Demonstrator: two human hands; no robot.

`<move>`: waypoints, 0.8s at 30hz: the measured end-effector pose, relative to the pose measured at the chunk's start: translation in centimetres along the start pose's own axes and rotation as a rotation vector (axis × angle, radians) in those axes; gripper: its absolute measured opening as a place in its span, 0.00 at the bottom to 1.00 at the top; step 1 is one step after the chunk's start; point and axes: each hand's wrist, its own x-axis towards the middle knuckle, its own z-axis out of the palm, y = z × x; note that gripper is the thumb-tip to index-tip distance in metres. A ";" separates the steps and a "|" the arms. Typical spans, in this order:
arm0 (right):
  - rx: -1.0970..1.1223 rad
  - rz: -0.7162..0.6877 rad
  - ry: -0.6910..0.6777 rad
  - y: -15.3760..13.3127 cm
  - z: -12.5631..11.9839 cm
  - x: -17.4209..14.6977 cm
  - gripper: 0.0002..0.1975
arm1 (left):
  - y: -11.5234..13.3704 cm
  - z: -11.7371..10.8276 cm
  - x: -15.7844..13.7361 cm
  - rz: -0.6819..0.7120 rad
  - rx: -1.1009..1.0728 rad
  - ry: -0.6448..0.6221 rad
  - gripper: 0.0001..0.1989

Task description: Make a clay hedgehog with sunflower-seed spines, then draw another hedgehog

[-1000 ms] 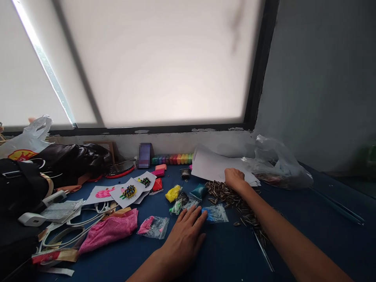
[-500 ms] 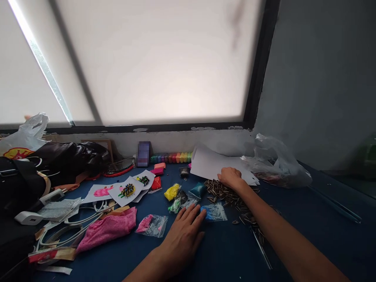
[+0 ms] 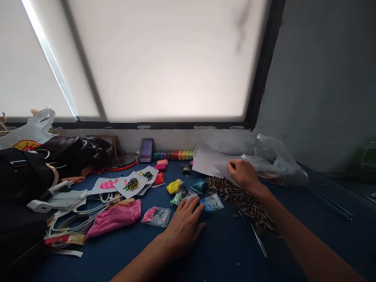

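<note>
My left hand (image 3: 187,219) lies palm down on the blue table, its fingers stretched out. Its fingertips are at small clear bags of clay, among them a blue one (image 3: 213,202) and a green one (image 3: 176,198). My right hand (image 3: 243,172) is closed at the right edge of white paper sheets (image 3: 207,156), just above a long heap of striped sunflower seeds (image 3: 243,201). A sheet bends up toward its curled fingers, and it seems pinched there; the fingertips are partly hidden.
Cards with clay-and-seed pictures (image 3: 133,184) lie left, near a pink cloth (image 3: 117,218) and white cables. A bag of pink clay (image 3: 156,216) is beside my left hand. Tweezers (image 3: 258,239) lie by the seeds. A plastic bag (image 3: 279,164) stands back right.
My right hand has risen from the seeds and moved right, and the paper's edge has lifted and bent with it. My left hand stays flat in place. The view has shifted slightly.
</note>
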 end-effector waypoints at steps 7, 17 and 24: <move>0.184 -0.017 0.207 2.6 -0.2 -2.8 0.13 | 0.5 -0.4 -0.1 0.086 0.009 0.042 0.30; 0.252 -0.361 0.493 2.1 2.1 -8.8 0.15 | -0.1 -0.6 0.5 0.007 -0.173 0.058 0.25; 0.178 -0.928 0.458 -1.9 5.1 -13.3 0.13 | 2.1 -2.4 0.8 -0.310 -1.268 0.016 0.28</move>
